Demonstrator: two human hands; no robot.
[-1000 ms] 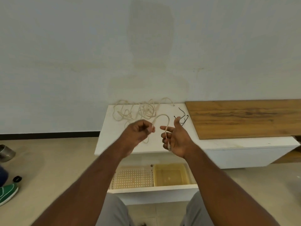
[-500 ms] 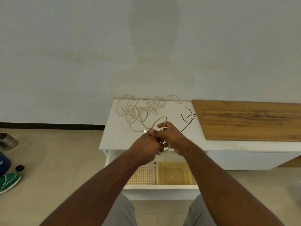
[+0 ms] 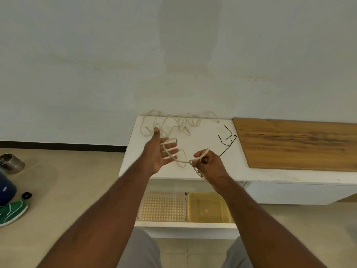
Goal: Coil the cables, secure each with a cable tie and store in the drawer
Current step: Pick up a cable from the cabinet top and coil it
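A long cream cable [image 3: 173, 120] lies tangled at the back left of the white cabinet top [image 3: 202, 136]. My right hand [image 3: 209, 165] grips a small coil of its near end, loops showing above and below the fist. My left hand [image 3: 162, 151] is spread with fingers straight, palm up, and a strand of the cable runs across its fingers toward my right hand. Black cable ties [image 3: 228, 138] lie on the top just right of my hands. Below the top, the drawer [image 3: 185, 225] stands pulled out.
Inside the drawer sit a perforated cream tray [image 3: 162, 207] and a yellow translucent tub [image 3: 208, 207]. A wooden board [image 3: 297, 142] covers the top's right part. On the floor at left are a metal pot [image 3: 10, 163], a blue object [image 3: 5, 190] and a green shoe [image 3: 11, 211].
My hands were together at the coil; now my left hand has let go, opened and swung out left, drawing a strand along. My right hand keeps the coil.
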